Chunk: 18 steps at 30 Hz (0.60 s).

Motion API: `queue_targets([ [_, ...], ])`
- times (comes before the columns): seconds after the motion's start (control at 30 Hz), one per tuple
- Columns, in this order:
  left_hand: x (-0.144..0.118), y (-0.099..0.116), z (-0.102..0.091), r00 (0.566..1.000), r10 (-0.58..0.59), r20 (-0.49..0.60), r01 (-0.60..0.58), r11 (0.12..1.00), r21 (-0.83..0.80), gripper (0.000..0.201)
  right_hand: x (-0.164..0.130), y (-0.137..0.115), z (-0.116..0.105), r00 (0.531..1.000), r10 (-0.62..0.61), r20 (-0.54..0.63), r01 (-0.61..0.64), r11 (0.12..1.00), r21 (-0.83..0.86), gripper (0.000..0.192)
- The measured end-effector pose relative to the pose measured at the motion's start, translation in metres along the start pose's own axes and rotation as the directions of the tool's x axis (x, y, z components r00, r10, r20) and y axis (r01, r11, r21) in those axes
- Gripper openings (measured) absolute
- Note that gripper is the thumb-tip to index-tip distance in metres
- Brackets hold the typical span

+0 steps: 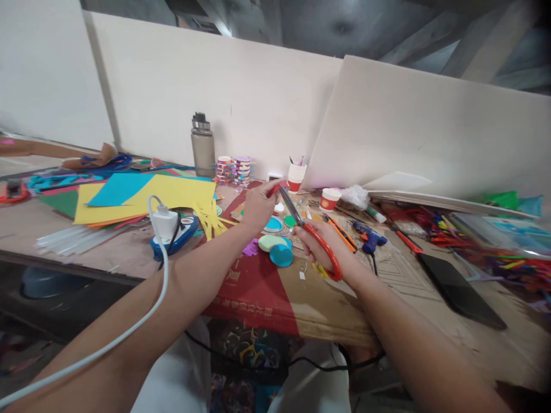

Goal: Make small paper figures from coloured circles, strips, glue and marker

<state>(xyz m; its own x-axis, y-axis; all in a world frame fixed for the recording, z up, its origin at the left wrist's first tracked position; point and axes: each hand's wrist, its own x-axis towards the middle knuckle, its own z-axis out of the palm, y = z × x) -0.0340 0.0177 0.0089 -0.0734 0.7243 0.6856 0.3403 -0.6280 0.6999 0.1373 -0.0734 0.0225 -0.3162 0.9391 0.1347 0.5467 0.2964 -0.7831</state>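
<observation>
Near the middle of the frame the right hand is closed through the orange plastic loops of a pair of scissors, whose thin steel blades point up and to the left. The left hand is pinched shut on a small red scrap held right at the blade tips; the scrap is too small to tell whether it is paper or foam. With fingertips this close to the cutting edge, a quick closing of the blades could nick a finger, and so small a piece could easily slip from the pinch and drop among the clutter below. A white charger cable drapes over the left forearm, so a broad swing of that arm might drag the white plug off the table. Just beneath the hands lie flat round discs in blue and pale green, smooth-edged and matte, on a sheet of brown corrugated cardboard with a red printed patch. At centre left, large matte sheets of yellow paper overlap a blue one, the yellow edge cut into a fringe of narrow strips. Behind stands a translucent grey bottle with a dark cap, and right of centre a blue glue gun rests near a flat, glossy black phone.
</observation>
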Motion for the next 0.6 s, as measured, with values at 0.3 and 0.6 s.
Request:
queue_targets([
  [0.3, -0.002, -0.002, 0.0, 1.0, -0.011, -0.001, 0.011, 1.0, -0.016, 0.04, 0.002, 0.008, 0.003, 1.0, -0.02, 0.005, 0.02, 0.999, 0.035, 0.028],
  [0.6, -0.002, -0.003, -0.001, 1.0, -0.01, 0.0, 0.01, 0.998, 0.062, 0.039, 0.006, 0.014, 0.005, 0.996, -0.082, -0.037, 0.08, 0.996, -0.042, 0.027],
])
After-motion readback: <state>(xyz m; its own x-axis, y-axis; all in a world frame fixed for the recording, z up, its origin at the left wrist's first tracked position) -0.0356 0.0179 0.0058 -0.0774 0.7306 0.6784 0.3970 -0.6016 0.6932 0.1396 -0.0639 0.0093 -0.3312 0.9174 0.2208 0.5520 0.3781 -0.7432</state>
